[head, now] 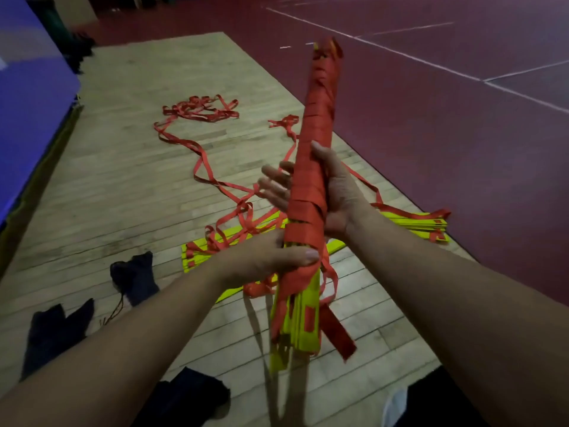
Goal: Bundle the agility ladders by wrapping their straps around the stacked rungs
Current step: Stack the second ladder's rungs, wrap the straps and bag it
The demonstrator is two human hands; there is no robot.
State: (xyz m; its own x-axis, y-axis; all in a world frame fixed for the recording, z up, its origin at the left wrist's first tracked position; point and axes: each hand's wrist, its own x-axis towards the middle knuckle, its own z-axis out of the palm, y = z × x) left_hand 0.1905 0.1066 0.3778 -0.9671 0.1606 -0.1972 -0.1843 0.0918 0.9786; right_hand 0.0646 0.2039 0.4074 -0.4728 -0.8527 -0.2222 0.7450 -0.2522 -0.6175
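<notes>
1. We hold the bundle [308,192] in the air over the wooden floor [123,180]. It is tilted, with the far end pointing up and away toward the floor's right edge.
2. Red strap [317,124] is wound round most of its length. Yellow rungs [295,318] stick out bare at the near, lower end, with a few strap tails hanging loose there.
3. Left hand [261,257] grips the bundle low, just above the bare rung ends, thumb across the front and fingers wrapped round the back.
4. Right hand [338,195] sits higher, with the palm against the bundle's right side and the thumb lying along the front. Its fingers [274,186] are straight and splayed past the left side, so it cradles rather than clamps.
5. A floor stack [412,223] of more yellow rungs lies flat under our hands, reaching the right edge, and is not wrapped.
6. Loose straps [200,112] trail from that stack across the middle of the floor into a heap toward the far end.
7. Dark cloths [135,275] lie by the near-left corner.
8. A blue mat [30,87] runs along the left edge. Red court floor [431,103] with white lines lies beyond the right edge.
</notes>
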